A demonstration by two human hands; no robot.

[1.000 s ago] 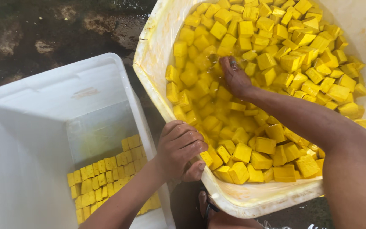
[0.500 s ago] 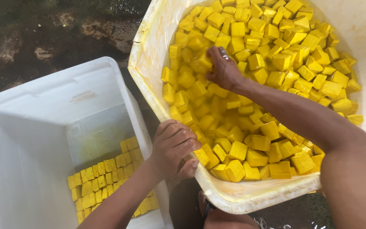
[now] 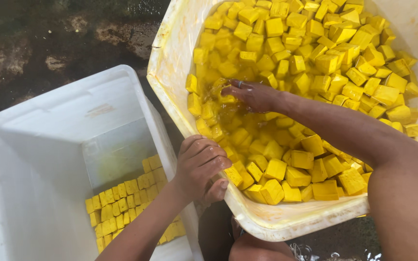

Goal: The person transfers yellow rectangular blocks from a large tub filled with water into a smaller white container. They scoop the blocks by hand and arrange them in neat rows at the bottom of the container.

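Observation:
A large white tub [image 3: 170,72], stained yellow, is tilted and full of yellow cubes [image 3: 315,63] in yellow liquid. My right hand [image 3: 252,94] is down among the wet cubes at the tub's left side, fingers spread over them; whether it holds any is unclear. My left hand [image 3: 201,169] grips the tub's near rim, fingers curled over the edge. To the left stands a white rectangular bin [image 3: 39,159] with several yellow cubes [image 3: 129,198] packed in rows along its bottom.
Dark wet ground [image 3: 49,43] lies behind the bin and tub. A foot or knee [image 3: 255,246] shows just below the tub's near rim.
My right hand has slid left and down through the cubes toward the tub's left wall. The view has moved closer to the tub. My left hand stays on the rim.

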